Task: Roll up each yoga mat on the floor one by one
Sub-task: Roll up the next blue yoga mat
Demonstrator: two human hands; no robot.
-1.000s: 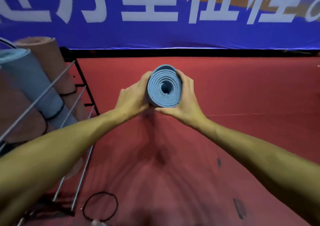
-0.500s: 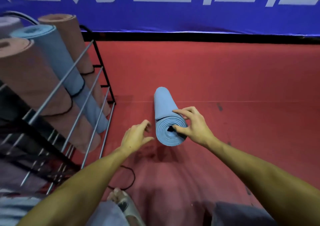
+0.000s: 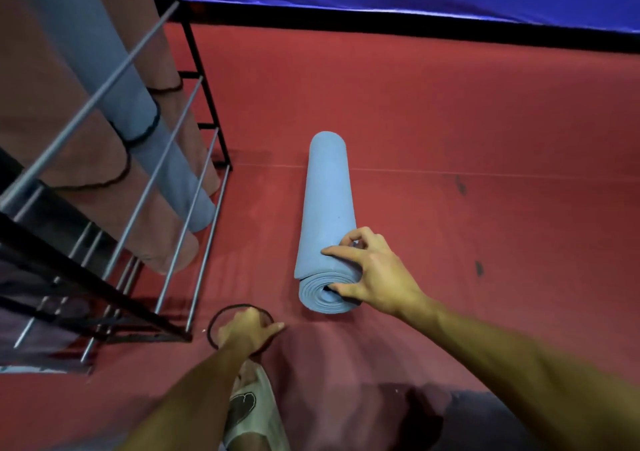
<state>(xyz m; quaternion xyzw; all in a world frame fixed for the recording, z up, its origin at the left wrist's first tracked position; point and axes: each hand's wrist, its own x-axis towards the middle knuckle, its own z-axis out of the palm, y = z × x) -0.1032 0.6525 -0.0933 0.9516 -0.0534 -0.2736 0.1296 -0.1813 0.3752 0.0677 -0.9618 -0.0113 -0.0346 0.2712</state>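
Right hand [image 3: 377,274] clamps the rolled mat [image 3: 327,215] to the floor [image 3: 485,139], probably to stop unrolling, while left hand [image 3: 247,333], fingers curled, reaches onto a band [image 3: 216,319] beneath it.

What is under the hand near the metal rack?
Under the left hand lies a thin black elastic loop on the red floor. The hand covers part of the loop, so whether the fingers grip it cannot be seen.

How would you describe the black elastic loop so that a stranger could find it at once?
Start at the metal rack of rolled mats. By its near corner, on the red floor, lies the black elastic loop, under the left hand. Unlike the other bands, it wraps no mat.
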